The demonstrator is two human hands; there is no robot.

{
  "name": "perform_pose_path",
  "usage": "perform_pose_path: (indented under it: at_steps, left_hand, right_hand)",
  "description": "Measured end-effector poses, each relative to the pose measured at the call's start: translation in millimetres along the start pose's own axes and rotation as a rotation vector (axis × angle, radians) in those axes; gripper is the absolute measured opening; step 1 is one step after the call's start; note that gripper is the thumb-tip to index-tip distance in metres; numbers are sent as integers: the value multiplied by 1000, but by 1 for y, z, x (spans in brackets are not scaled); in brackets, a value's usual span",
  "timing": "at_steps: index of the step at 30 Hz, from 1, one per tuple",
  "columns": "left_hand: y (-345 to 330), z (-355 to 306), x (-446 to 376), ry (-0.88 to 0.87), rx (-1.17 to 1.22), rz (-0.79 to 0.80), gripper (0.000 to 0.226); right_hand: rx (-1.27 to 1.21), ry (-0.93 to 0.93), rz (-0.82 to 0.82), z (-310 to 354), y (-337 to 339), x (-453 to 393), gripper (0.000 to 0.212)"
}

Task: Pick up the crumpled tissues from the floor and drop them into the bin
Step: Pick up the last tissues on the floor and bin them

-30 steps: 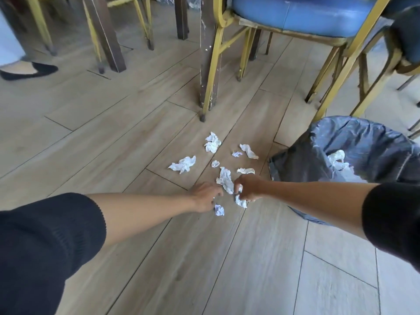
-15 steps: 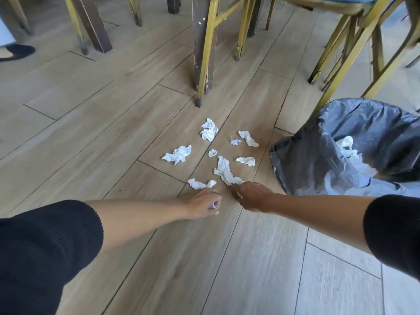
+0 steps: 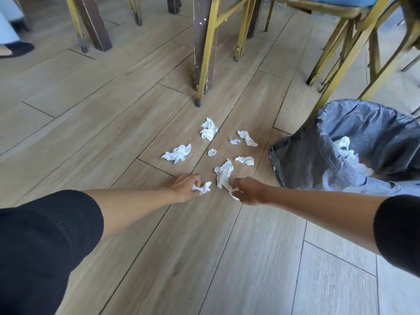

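Wood floor [image 3: 136,123], tissues scattered beside bin [image 3: 295,160].
Left hand [image 3: 184,186] pinching small tissue [image 3: 205,187], right hand [image 3: 248,189] gripping long tissue [image 3: 223,173]; loose pinch could drop either short of the bin.

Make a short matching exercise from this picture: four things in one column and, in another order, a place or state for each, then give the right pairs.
Things:
1. left hand
2. right hand
3. bin
4. chair leg

Places or states:
A. lined with a grey bag, some tissue already inside
B. stands upright on the floor, beyond the scattered tissues
C. pinches a small tissue low at the floor
D. grips the end of a long tissue

Pairs: 1-C, 2-D, 3-A, 4-B
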State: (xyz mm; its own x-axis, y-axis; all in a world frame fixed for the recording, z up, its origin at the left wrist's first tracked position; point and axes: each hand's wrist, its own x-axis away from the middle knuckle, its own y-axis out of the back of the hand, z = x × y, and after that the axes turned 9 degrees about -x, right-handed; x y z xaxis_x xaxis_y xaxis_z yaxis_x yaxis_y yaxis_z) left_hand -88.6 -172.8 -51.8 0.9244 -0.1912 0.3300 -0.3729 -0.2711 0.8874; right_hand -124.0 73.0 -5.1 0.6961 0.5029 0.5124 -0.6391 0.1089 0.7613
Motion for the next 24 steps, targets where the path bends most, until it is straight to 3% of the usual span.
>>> perform_pose_path:
  at_steps: [2, 5, 10, 14, 15, 21, 24]
  left_hand:
    - [-2, 0, 0, -15, -3, 27, 22]
    - [-3, -1, 1, -25, 4, 27, 40]
    - [7, -10, -3, 20, 39, -111, 49]
    - [24, -23, -8, 86, 43, -105, 14]
    - [27, -26, -10, 105, 50, -101, 15]
    - [37, -34, -9, 114, 150, -88, 6]
    - [42, -33, -3, 121, 162, -100, 8]
  right_hand:
    - [-14, -50, -24, -4, 2, 0, 32]
    - [-76, -66, -139, -8, 8, 8, 38]
    - [-282, -140, -356, -9, 23, 9, 34]
    - [-408, -206, -336, -3, 24, -4, 15]
    - [-368, -218, -344, 0, 23, -7, 13]
    - [-129, -269, -242, 23, 7, -35, 51]
    - [-108, -301, -216, 32, 1, -42, 42]
